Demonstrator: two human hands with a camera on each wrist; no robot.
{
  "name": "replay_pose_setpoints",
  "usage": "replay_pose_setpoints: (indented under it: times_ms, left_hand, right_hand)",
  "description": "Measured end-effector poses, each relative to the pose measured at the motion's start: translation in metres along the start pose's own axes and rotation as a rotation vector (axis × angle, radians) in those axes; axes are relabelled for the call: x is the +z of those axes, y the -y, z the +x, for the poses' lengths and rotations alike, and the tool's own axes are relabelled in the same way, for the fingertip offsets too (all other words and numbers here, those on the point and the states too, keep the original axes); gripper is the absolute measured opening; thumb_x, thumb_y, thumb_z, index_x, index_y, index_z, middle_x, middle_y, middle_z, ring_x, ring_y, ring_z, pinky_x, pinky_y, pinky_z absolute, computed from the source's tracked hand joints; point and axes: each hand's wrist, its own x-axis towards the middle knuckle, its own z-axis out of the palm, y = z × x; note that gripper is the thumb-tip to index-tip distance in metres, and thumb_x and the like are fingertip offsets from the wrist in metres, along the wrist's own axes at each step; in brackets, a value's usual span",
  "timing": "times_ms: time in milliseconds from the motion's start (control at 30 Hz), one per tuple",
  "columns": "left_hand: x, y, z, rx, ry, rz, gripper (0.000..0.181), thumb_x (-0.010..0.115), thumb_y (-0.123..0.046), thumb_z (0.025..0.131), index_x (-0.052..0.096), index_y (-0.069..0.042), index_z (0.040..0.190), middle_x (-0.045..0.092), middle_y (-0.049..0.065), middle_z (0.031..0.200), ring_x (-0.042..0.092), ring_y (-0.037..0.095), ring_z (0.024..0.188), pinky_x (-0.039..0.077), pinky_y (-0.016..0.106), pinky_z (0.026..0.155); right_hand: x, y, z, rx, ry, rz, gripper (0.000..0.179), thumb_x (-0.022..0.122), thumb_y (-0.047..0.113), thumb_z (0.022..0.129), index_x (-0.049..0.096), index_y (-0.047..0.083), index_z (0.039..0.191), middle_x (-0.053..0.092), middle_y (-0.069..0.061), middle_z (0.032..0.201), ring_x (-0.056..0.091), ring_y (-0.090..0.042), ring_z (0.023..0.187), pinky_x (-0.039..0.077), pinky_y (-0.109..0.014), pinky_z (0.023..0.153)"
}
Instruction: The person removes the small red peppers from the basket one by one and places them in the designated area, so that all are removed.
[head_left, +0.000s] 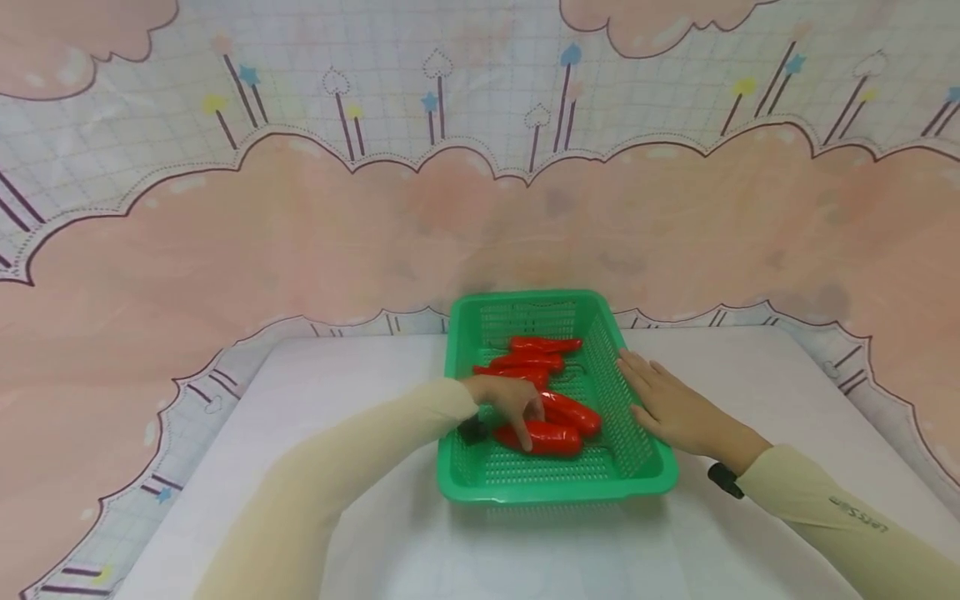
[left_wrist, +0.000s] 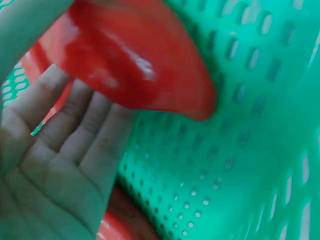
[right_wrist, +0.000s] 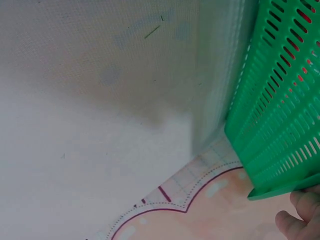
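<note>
A green plastic basket [head_left: 558,493] with slotted walls holds several glossy red peppers [head_left: 570,410], most of them lying crosswise. My left hand [head_left: 513,400] reaches in over the basket's left side and grips the nearest red pepper [head_left: 557,439], thumb on the near side. In the left wrist view the fingers [left_wrist: 97,127] lie against this pepper [left_wrist: 145,60], and its tapered end sticks out past them. My right hand [head_left: 675,408] rests along the basket's right rim with its fingers extended; in the right wrist view only some fingertips [right_wrist: 300,215] show beside the rim.
The basket stands on a white table [head_left: 360,375]. Behind the table hangs a backdrop cloth [head_left: 360,233] with cloud and star drawings, close to the basket's far end. A dark band [head_left: 725,480] sits on the right wrist.
</note>
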Motion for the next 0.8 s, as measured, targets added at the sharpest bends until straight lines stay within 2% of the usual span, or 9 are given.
replay_pose_setpoints:
  times_ms: [267,400,600,800]
  left_hand:
    - [0.0014,-0.0014,0.0020,0.060,0.008,0.034,0.032,0.080,-0.027,0.074,0.070,-0.013,0.101,0.066,-0.007,0.086,0.055,0.006,0.079,0.049,0.016,0.072]
    - [0.0001,-0.0012,0.0009,0.067,-0.007,0.027,0.028,0.080,-0.025,0.074,0.072,-0.012,0.099,0.068,-0.007,0.085,0.056,0.005,0.078,0.049,0.016,0.073]
    - [-0.0032,-0.0031,-0.0033,0.030,-0.022,-0.028,0.028,0.079,-0.022,0.074,0.072,-0.012,0.099,0.071,-0.005,0.088,0.059,0.006,0.079,0.050,0.017,0.075]
    - [-0.0051,-0.0021,-0.0028,0.013,-0.038,-0.025,0.029,0.079,-0.023,0.075,0.073,-0.012,0.101,0.072,-0.004,0.089,0.059,0.006,0.080,0.051,0.017,0.074]
  right_hand:
    - [-0.0016,0.0008,0.0020,0.009,0.048,-0.014,0.063,0.043,0.021,0.093,0.021,-0.008,0.145,0.020,-0.024,0.154,0.022,-0.041,0.141,0.021,-0.058,0.113]
    - [-0.0030,0.0020,0.0013,0.011,0.049,-0.022,0.064,0.043,0.021,0.093,0.021,-0.008,0.145,0.020,-0.024,0.154,0.022,-0.041,0.141,0.020,-0.058,0.114]
    - [-0.0045,0.0031,-0.0008,0.007,0.036,-0.026,0.064,0.042,0.022,0.094,0.019,-0.008,0.145,0.018,-0.024,0.154,0.021,-0.041,0.141,0.020,-0.058,0.114]
    - [-0.0031,0.0030,-0.0012,0.002,0.016,-0.019,0.063,0.043,0.022,0.094,0.021,-0.009,0.145,0.020,-0.024,0.154,0.023,-0.041,0.140,0.022,-0.058,0.112]
